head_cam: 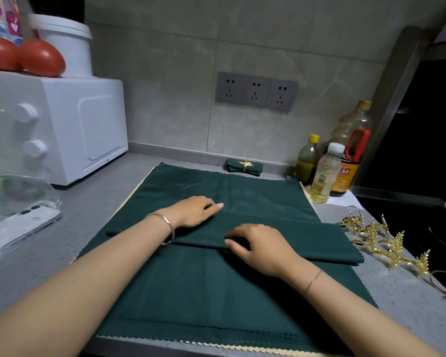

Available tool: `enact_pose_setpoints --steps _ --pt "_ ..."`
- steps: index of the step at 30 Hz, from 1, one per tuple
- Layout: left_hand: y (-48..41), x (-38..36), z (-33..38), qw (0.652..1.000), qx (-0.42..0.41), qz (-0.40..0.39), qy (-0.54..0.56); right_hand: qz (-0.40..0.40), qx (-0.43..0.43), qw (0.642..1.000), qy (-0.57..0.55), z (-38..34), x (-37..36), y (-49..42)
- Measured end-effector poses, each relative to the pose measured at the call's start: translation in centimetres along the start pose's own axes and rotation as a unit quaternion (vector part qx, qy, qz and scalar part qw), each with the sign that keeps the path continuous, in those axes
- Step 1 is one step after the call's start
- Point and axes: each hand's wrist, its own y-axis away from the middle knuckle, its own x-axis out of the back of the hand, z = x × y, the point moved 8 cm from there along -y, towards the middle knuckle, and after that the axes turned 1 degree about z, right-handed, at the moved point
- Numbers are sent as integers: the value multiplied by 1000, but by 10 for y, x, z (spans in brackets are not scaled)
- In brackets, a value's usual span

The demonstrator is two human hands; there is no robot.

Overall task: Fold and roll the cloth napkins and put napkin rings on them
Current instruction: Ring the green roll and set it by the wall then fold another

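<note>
A stack of dark green cloth napkins [191,292] with scalloped cream edges lies flat on the grey counter. On top lies one napkin folded into a long band [307,240] running left to right. My left hand [193,211] rests on the band's far edge, fingers curled, fingertips on the cloth. My right hand [258,249] presses the band's near edge with bent fingers. One rolled napkin with a gold leaf ring [244,167] lies by the back wall. Several gold leaf napkin rings [379,239] lie on the counter to the right.
A white oven [70,130] stands at the left, with a phone [18,225] and a plastic bag in front of it. Three bottles [327,171] stand at the back right. A black hob [410,220] borders the counter on the right.
</note>
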Motion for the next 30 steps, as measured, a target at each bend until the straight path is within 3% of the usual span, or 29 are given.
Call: enact_pose_setpoints --steps 4,8,15,20,24,30 --pt "-20 -1 7 998 3 1 -58 17 80 996 37 -19 -6 1" --pt "-32 -9 2 997 15 -25 -75 29 103 993 51 -23 -10 -4" --pt "-30 0 2 998 -50 20 20 86 151 977 125 -25 -17 -12" --pt "-4 12 -14 997 -36 13 64 103 219 967 78 -10 -14 6" --pt "23 10 -4 993 -20 4 120 141 196 969 55 31 8 25" --pt "33 -7 38 995 -34 63 67 150 131 979 51 71 24 42"
